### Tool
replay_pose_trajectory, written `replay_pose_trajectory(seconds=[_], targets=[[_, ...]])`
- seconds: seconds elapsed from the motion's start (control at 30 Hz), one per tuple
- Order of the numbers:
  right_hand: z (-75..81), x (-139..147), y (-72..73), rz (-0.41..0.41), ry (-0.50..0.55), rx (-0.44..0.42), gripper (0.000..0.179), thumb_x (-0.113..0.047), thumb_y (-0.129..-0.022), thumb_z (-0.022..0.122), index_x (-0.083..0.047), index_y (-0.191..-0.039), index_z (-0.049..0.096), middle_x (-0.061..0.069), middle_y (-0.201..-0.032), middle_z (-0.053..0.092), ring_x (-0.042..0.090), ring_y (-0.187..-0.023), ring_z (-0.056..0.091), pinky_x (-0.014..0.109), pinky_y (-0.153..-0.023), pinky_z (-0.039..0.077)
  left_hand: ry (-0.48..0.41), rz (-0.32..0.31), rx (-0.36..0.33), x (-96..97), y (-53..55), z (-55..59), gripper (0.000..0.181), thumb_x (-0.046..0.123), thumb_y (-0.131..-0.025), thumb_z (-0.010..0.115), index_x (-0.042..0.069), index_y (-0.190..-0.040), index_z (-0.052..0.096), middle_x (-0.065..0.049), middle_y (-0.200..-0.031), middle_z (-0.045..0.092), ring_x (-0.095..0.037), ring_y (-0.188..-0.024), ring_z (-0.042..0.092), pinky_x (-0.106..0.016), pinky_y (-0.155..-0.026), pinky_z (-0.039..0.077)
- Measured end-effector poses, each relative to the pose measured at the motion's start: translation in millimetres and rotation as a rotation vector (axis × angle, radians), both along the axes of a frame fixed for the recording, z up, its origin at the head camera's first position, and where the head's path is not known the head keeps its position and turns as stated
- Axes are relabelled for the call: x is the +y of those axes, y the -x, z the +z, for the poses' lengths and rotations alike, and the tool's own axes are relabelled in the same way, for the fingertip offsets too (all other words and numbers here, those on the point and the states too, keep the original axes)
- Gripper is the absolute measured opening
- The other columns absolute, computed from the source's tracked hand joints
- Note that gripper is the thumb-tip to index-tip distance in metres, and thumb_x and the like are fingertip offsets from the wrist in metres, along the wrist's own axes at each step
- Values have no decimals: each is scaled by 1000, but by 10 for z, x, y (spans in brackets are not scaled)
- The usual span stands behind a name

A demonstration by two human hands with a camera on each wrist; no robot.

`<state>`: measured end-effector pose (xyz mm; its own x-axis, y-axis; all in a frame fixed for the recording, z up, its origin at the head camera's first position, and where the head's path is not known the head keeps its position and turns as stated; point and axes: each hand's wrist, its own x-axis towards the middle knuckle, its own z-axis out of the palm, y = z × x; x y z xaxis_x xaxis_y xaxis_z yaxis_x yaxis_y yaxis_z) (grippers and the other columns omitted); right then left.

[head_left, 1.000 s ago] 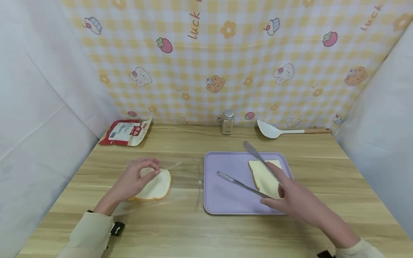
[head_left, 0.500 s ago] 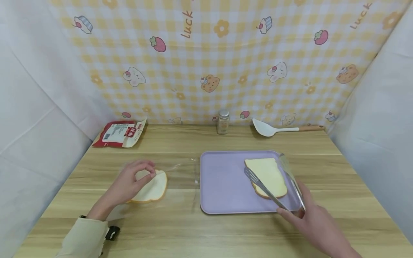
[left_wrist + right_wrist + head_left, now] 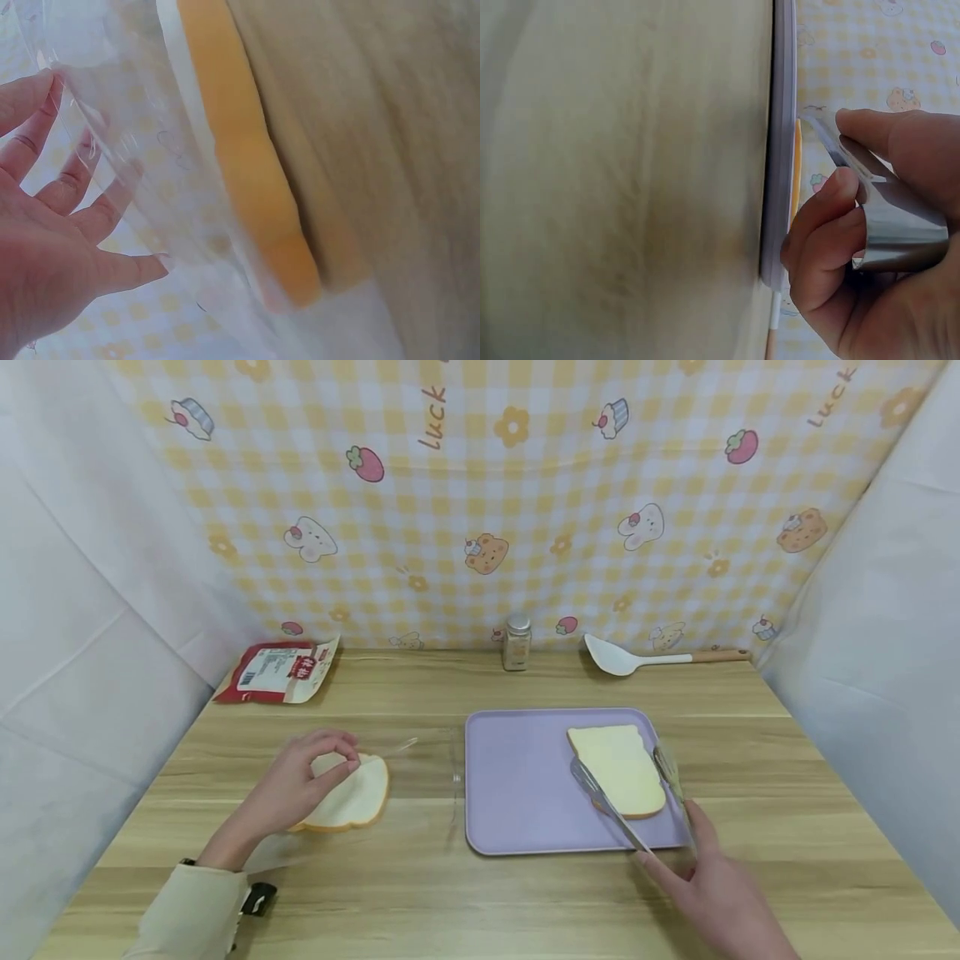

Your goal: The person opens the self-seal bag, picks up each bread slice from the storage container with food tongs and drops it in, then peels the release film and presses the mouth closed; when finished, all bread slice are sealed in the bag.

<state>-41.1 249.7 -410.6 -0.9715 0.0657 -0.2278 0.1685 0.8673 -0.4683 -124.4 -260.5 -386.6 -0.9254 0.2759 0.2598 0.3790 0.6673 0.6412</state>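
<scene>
My left hand (image 3: 303,785) pinches the edge of a clear plastic bag (image 3: 423,777) between thumb and index finger; in the left wrist view the film (image 3: 112,105) rises from those fingertips. Inside or under the film lies a slice of bread (image 3: 352,797) with an orange-brown crust (image 3: 240,150). My right hand (image 3: 720,885) grips metal tongs (image 3: 618,818), whose bent end (image 3: 904,232) sits in the palm in the right wrist view. The tongs' tips stand on either side of a second bread slice (image 3: 618,768) on the lilac tray (image 3: 517,785); whether both touch it I cannot tell.
At the back left lies a red and white food packet (image 3: 281,672). A small glass jar with a metal lid (image 3: 517,643) stands by the back curtain (image 3: 450,527). To its right is a white spatula with a wooden handle (image 3: 630,658). White cloth hangs on both sides.
The right hand has drawn back towards the front, and the tongs have come down from above the tray to straddle the bread slice. The left hand keeps its pinch on the bag.
</scene>
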Motion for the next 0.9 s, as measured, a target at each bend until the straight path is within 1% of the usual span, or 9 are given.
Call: replay_pose_trajectory(seconds=[0.07, 0.1, 0.17, 0.27, 0.4, 0.6, 0.7, 0.8, 0.9], targets=[[-26, -6, 0, 3, 4, -6, 113, -68, -96, 65, -2, -166, 5, 42, -121, 66, 50, -107, 70, 61, -91, 54, 4, -2, -1, -1, -2, 3, 6, 9, -99, 73, 12, -94, 73, -20, -124, 72, -44, -121, 62, -67, -105, 34], [-35, -10, -2, 4, 5, -8, 114, -68, -96, 65, -1, -166, 5, 45, -131, 61, 55, -115, 66, 65, -95, 52, 7, -2, -3, -3, -4, 3, 7, 8, -99, 73, 13, -94, 73, -19, -124, 72, -44, -121, 62, -66, -105, 34], [-49, -22, 4, 4, 4, -28, 116, -71, -96, 62, -1, -166, 2, 47, -139, 53, 61, -122, 61, 67, -98, 50, 10, -3, -7, -7, -8, 3, 8, 7, -98, 73, 14, -93, 73, -19, -124, 72, -43, -120, 62, -66, -104, 35], [-59, -53, 14, 9, -10, -33, 117, -72, -97, 59, 0, -166, -1, 47, -144, 48, 64, -126, 57, 68, -99, 49, 8, -3, -10, -11, -17, 3, 9, 7, -98, 73, 14, -93, 74, -18, -124, 72, -43, -120, 62, -66, -103, 37], [-65, -99, 35, 30, -36, -10, 117, -73, -98, 56, 2, -165, -5, 49, -143, 48, 63, -122, 59, 68, -99, 49, 12, 3, -5, -9, -31, 12, 9, 7, -98, 73, 14, -93, 73, -18, -124, 72, -43, -119, 63, -66, -104, 36], [-73, -123, 61, 59, -81, 15, 114, -68, -103, 52, 6, -163, -10, 50, -133, 55, 56, -114, 67, 66, -96, 51, 16, -8, 15, -3, -25, 25, 9, 6, -98, 74, 14, -93, 73, -18, -122, 73, -42, -118, 64, -63, -102, 32], [-76, -122, 78, 70, -99, 17, 109, -66, -104, 50, 3, -163, -11, 48, -128, 59, 51, -108, 70, 64, -91, 54, 18, -16, 23, -1, -17, 25, 10, 5, -97, 74, 14, -93, 73, -18, -122, 73, -41, -118, 64, -62, -102, 31], [-82, -114, 89, 80, -107, 19, 106, -64, -106, 50, -1, -164, -13, 46, -121, 64, 42, -99, 73, 60, -83, 56, 17, -17, 22, 1, -18, 24, 11, 5, -97, 73, 15, -92, 73, -18, -122, 73, -41, -118, 64, -61, -102, 31], [-90, -94, 77, 86, -110, 36, 104, -60, -106, 51, -1, -165, -11, 42, -112, 68, 34, -88, 71, 55, -77, 56, 14, -15, 13, 6, -23, 25, 11, 6, -98, 73, 16, -92, 73, -18, -123, 73, -42, -119, 63, -62, -103, 30]])
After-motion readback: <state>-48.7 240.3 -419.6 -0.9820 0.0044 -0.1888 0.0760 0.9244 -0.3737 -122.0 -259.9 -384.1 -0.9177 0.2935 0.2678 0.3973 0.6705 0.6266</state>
